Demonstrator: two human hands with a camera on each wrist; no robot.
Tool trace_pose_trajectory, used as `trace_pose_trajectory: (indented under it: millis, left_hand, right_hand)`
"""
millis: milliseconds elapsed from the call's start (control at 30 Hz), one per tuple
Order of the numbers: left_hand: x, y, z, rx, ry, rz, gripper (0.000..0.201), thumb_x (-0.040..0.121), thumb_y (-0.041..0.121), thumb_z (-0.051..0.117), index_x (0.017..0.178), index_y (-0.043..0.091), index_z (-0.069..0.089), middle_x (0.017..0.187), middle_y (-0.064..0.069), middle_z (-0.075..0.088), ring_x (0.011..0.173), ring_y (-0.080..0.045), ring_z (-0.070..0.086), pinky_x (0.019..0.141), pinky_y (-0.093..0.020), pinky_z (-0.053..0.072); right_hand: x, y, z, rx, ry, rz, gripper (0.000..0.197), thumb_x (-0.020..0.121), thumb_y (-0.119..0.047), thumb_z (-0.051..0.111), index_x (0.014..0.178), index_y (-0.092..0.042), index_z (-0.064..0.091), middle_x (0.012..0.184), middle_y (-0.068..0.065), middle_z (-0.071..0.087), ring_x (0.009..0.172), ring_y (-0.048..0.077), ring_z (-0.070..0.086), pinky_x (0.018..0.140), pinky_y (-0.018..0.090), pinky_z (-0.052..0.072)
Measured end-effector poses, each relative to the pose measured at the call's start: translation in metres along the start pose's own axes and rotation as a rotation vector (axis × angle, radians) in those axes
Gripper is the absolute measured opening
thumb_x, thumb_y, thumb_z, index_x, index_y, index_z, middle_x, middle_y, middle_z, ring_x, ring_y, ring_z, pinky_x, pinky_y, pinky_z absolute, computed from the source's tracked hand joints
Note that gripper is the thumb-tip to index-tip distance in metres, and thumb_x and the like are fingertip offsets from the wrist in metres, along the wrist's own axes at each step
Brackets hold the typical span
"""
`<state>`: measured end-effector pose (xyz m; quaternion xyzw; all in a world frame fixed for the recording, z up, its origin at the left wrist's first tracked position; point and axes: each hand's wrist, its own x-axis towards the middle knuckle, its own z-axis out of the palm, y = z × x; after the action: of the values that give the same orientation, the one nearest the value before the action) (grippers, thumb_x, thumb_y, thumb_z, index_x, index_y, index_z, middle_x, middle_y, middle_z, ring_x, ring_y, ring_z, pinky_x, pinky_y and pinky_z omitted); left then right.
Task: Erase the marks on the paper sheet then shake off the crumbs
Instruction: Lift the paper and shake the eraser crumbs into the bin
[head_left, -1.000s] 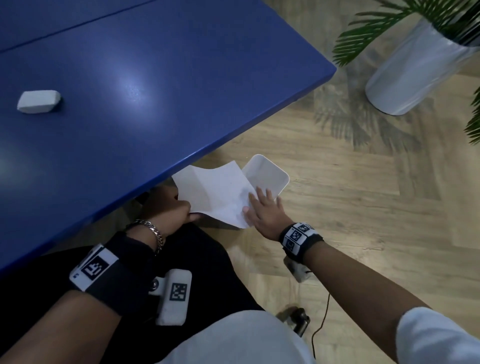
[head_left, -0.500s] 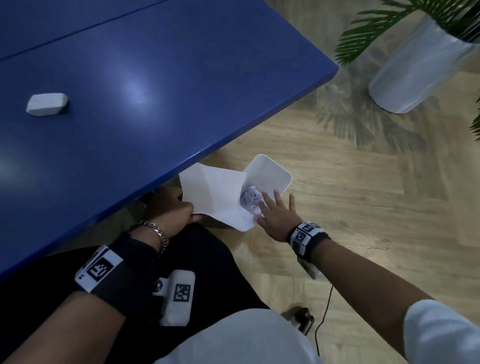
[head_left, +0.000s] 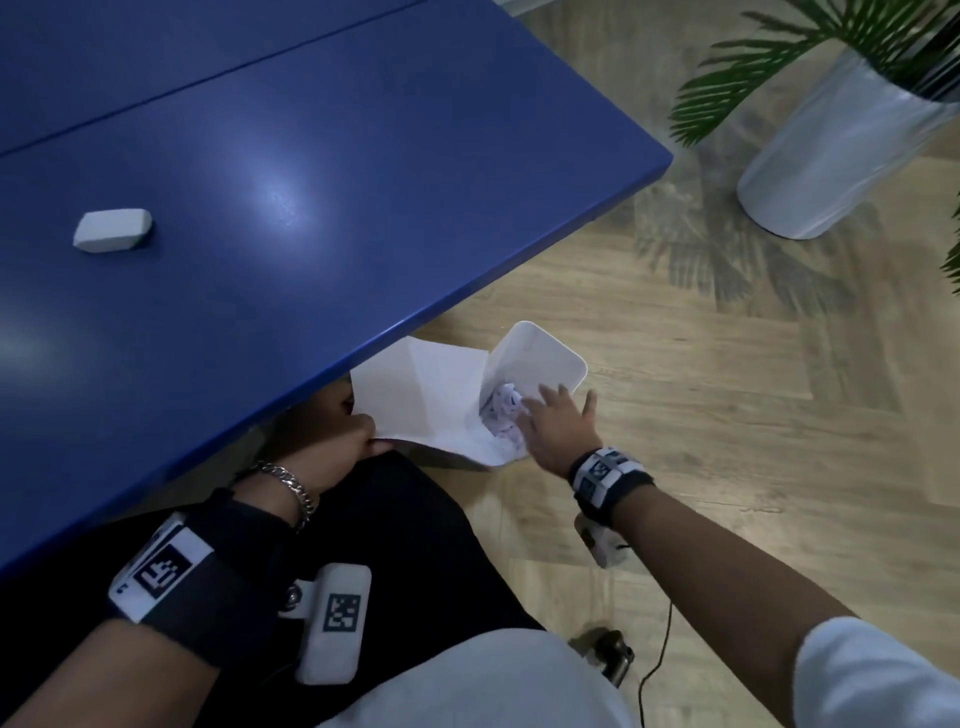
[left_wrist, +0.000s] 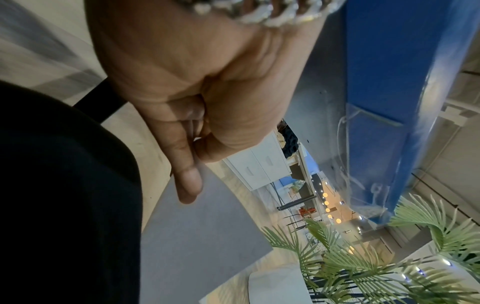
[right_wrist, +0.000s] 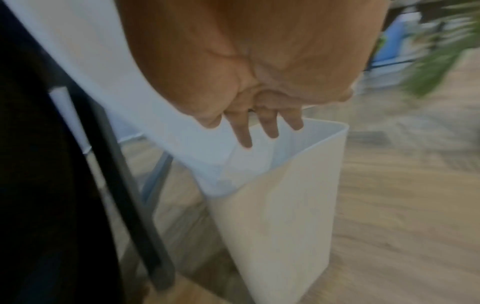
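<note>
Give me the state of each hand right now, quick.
Left hand: closed, pinching the paper sheet at its near edge.
Right hand: open, fingers spread over the white bin, holding nothing.

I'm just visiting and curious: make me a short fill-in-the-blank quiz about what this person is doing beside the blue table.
1. The left hand pinches the ____ sheet.
2. The sheet's far end dips into a white ____ on the floor.
3. The eraser lies on the ____ table.
4. The right hand, fingers spread, holds ____.

Missing words: paper; bin; blue; nothing
</note>
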<state>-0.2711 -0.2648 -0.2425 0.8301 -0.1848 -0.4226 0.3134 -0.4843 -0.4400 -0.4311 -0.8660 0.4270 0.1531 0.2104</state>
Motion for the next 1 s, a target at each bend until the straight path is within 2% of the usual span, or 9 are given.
trace_pose_trajectory:
  millis: [100,333,467,567,633,733,833,900,1000]
  left_hand:
    - [-0.005,-0.006,-0.003,-0.114,-0.007,-0.01,0.035,0.094,-0.017,0.051,0.121,-0.001,0.066,0.107,-0.001,0.07,0.097,-0.014,0.068,0.056,-0.011,0.054]
    - [-0.003,-0.021,-0.016,-0.347,-0.001,-0.025,0.039,0.096,-0.011,0.052,0.127,0.008,0.065,0.126,-0.013,0.069,0.106,-0.026,0.069,0.069,-0.024,0.063]
    - [-0.002,-0.038,-0.026,-0.208,0.044,-0.027,0.074,0.073,0.054,0.084,0.135,0.019,0.066,0.128,-0.002,0.073,0.117,-0.023,0.069,0.104,-0.046,0.053]
    - [0.005,-0.047,-0.026,0.028,0.082,-0.049,0.101,0.056,0.073,0.076,0.14,0.02,0.062,0.131,0.005,0.071,0.119,-0.021,0.068,0.111,-0.046,0.049]
    - [-0.001,-0.034,-0.024,0.117,0.053,-0.049,0.082,0.07,0.061,0.078,0.136,0.014,0.064,0.124,0.001,0.073,0.112,-0.022,0.069,0.104,-0.038,0.051]
    - [-0.004,-0.026,-0.017,0.17,-0.01,-0.016,0.024,0.094,0.029,0.074,0.108,0.009,0.073,0.096,0.003,0.076,0.076,-0.01,0.072,0.074,-0.025,0.053]
    - [-0.002,-0.023,-0.011,0.18,-0.026,-0.026,0.02,0.096,0.027,0.071,0.095,0.007,0.074,0.089,-0.005,0.079,0.061,-0.011,0.073,0.067,-0.026,0.054]
    - [0.002,-0.021,-0.007,0.176,-0.031,-0.058,0.025,0.096,0.028,0.069,0.097,0.003,0.075,0.087,-0.011,0.079,0.068,-0.021,0.076,0.065,-0.026,0.054]
    - [0.007,-0.02,-0.005,0.127,-0.036,-0.101,0.025,0.096,0.026,0.069,0.098,0.003,0.076,0.085,-0.011,0.08,0.071,-0.026,0.076,0.058,-0.025,0.058]
  right_hand:
    - [0.01,0.006,-0.025,0.54,0.053,0.113,0.04,0.11,-0.036,0.041,0.115,-0.01,0.071,0.116,0.012,0.07,0.113,0.032,0.064,0.093,0.04,0.045]
    - [0.005,0.005,-0.023,1.248,-0.355,0.353,0.018,0.108,-0.025,0.051,0.119,-0.019,0.063,0.108,0.008,0.072,0.089,0.024,0.069,0.082,0.038,0.056]
    - [0.005,0.009,-0.018,1.479,-0.31,0.291,0.013,0.107,-0.012,0.054,0.113,-0.009,0.065,0.125,0.014,0.073,0.09,0.025,0.074,0.068,0.034,0.062]
    - [0.006,0.012,-0.019,1.517,-0.326,0.226,0.013,0.106,-0.018,0.06,0.104,-0.006,0.065,0.118,0.015,0.073,0.094,0.027,0.074,0.073,0.036,0.062]
    - [0.006,0.015,-0.023,1.531,-0.33,0.225,0.019,0.105,-0.021,0.063,0.11,-0.004,0.069,0.115,0.014,0.076,0.098,0.03,0.075,0.08,0.039,0.062]
    - [0.008,0.018,-0.024,1.193,-0.236,0.259,0.029,0.101,-0.015,0.067,0.072,-0.012,0.064,0.077,-0.002,0.068,0.068,0.017,0.066,0.062,0.03,0.051]
    - [0.015,0.021,-0.021,0.862,-0.228,0.252,0.038,0.097,-0.011,0.067,0.059,-0.016,0.063,0.072,-0.003,0.063,0.066,0.019,0.059,0.068,0.033,0.047]
    - [0.015,0.017,-0.028,0.685,-0.275,0.229,0.017,0.094,-0.004,0.061,0.082,-0.006,0.072,0.091,0.011,0.072,0.084,0.033,0.065,0.081,0.04,0.055]
    - [0.001,-0.017,-0.044,0.441,0.067,0.101,0.043,0.1,-0.007,0.053,0.142,-0.002,0.056,0.142,0.02,0.062,0.13,0.038,0.058,0.111,0.042,0.044]
